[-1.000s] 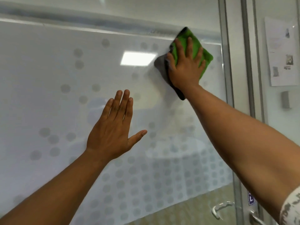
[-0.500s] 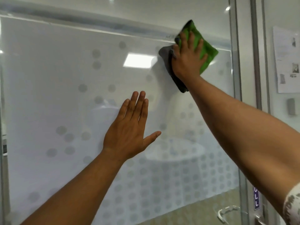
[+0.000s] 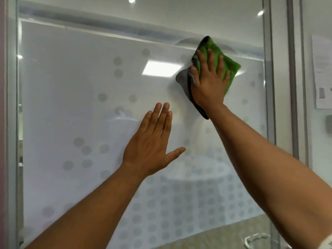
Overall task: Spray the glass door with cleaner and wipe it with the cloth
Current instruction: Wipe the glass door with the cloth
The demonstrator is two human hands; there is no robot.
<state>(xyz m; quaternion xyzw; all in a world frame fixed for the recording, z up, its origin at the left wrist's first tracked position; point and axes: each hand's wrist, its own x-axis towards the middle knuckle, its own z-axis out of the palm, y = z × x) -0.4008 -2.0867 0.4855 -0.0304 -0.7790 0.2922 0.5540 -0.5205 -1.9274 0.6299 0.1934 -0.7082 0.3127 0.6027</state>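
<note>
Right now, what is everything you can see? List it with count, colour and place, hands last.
glass door: one, frosted with grey dots, fills the view
cloth: one, green and grey, upper right of the glass
door handle: one, silver, bottom right corner
paper notice: one, white, on the wall at far right
right hand: one, fingers straight, presses the cloth flat on the glass
left hand: one, open, fingers straight, at mid-pane

The right hand [image 3: 209, 83] lies flat on the cloth [image 3: 228, 67] against the door [image 3: 71, 105], upper right of the frame. The left hand [image 3: 152, 146] lies on the door at centre, below-left of the cloth. A handle [image 3: 255, 239] sits at lower right.
</note>
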